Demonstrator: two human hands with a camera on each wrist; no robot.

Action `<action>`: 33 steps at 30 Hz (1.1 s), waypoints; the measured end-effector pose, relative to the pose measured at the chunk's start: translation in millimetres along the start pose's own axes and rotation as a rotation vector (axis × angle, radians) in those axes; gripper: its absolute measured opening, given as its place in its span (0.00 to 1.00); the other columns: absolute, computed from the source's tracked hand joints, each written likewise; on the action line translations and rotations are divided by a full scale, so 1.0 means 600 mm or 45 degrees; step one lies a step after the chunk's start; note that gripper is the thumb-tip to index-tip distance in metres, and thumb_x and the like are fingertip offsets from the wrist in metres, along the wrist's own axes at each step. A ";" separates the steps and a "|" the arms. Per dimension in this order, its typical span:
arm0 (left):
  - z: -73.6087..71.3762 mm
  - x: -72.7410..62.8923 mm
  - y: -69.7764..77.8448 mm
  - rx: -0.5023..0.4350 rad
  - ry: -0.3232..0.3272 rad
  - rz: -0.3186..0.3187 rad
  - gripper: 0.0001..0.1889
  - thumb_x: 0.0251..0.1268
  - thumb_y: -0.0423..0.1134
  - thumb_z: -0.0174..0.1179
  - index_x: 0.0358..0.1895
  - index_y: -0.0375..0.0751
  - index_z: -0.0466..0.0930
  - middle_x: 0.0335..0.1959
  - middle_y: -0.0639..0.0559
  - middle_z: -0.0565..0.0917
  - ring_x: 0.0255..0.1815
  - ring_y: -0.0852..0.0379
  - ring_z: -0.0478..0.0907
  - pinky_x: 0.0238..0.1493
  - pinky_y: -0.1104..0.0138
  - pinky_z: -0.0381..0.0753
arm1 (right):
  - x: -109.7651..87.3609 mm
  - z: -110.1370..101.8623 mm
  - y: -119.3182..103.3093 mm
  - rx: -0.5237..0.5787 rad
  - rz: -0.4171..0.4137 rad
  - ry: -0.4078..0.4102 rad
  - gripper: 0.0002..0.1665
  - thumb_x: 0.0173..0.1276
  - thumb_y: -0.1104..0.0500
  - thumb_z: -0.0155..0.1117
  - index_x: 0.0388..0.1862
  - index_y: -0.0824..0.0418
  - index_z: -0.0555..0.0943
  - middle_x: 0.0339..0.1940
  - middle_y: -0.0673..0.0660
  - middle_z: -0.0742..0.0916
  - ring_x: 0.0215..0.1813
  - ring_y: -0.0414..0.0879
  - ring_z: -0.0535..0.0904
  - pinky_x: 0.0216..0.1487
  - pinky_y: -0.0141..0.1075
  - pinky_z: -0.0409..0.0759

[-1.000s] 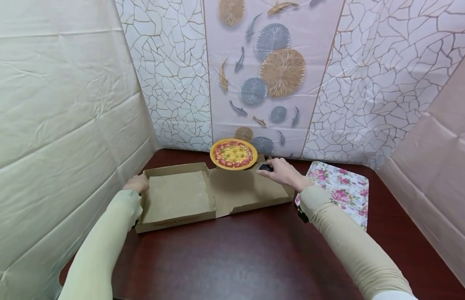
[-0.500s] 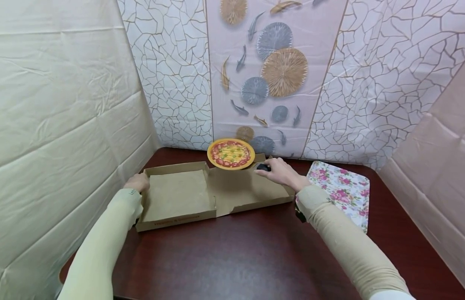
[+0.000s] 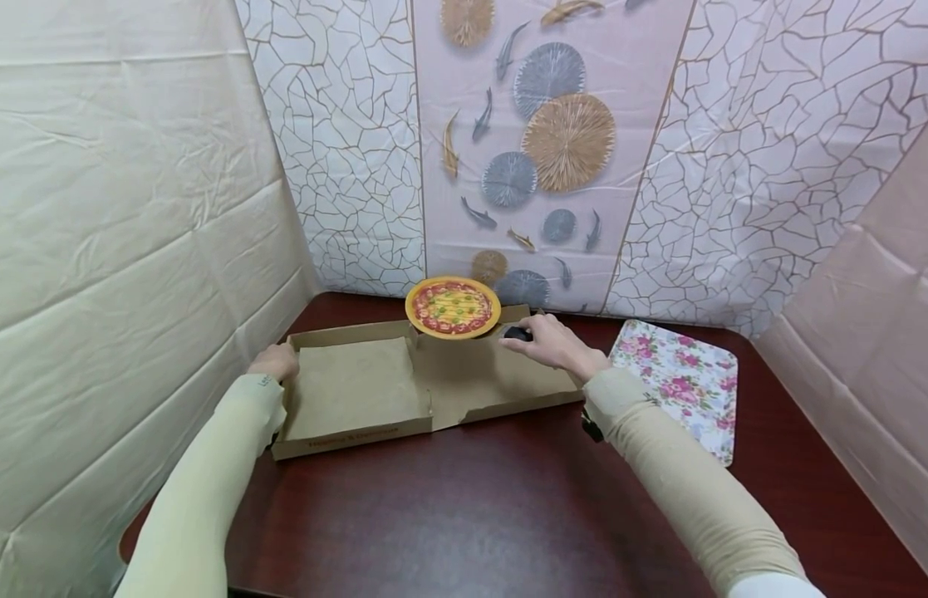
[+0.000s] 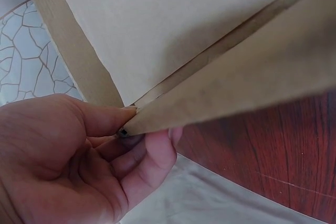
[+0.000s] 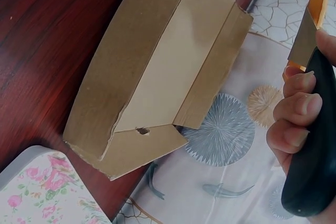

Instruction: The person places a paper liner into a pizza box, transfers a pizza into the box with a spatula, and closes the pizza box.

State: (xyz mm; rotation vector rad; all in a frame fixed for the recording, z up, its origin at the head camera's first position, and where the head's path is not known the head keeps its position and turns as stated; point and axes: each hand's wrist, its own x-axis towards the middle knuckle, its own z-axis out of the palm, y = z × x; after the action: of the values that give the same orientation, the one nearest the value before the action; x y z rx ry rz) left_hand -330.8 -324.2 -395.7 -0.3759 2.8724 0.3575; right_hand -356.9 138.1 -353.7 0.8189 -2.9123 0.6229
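Observation:
An open cardboard pizza box [image 3: 351, 438] lies on the table, its tray on the left and its lid [image 3: 501, 378] folded flat to the right. At the tray's left wall, my left hand [image 3: 273, 362] pinches the cardboard between thumb and fingers. My right hand [image 3: 551, 340] grips the black handle [image 5: 315, 150] of a pizza server with a metal blade [image 5: 303, 40]. On that blade a round pizza [image 3: 453, 307] with a yellow rim, red and green topping is held in the air over the back of the lid. Most of the blade is hidden under the pizza.
A flower-patterned white board [image 3: 680, 378] lies on the dark red table [image 3: 449, 507] to the right of the box. Patterned cloth [image 3: 351, 166] hangs behind the table, and plain cloth walls stand at both sides. A pale paper liner [image 4: 142, 19] covers the tray's bottom.
My right hand has carried the pizza on the server a little to the left, toward the tray. My left hand stays on the box wall.

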 end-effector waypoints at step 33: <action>-0.004 -0.001 -0.005 -0.023 -0.025 -0.007 0.20 0.72 0.34 0.39 0.59 0.25 0.68 0.50 0.31 0.75 0.42 0.43 0.72 0.38 0.58 0.74 | 0.018 0.022 -0.037 0.034 -0.035 -0.017 0.22 0.68 0.41 0.59 0.26 0.57 0.74 0.16 0.48 0.70 0.18 0.40 0.62 0.23 0.31 0.60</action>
State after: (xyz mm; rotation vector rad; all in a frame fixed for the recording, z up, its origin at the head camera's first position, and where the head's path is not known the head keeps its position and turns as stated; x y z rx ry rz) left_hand -329.9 -327.7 -393.9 -0.3816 2.8506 0.3841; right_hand -354.1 110.6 -356.0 0.8680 -2.9052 0.6575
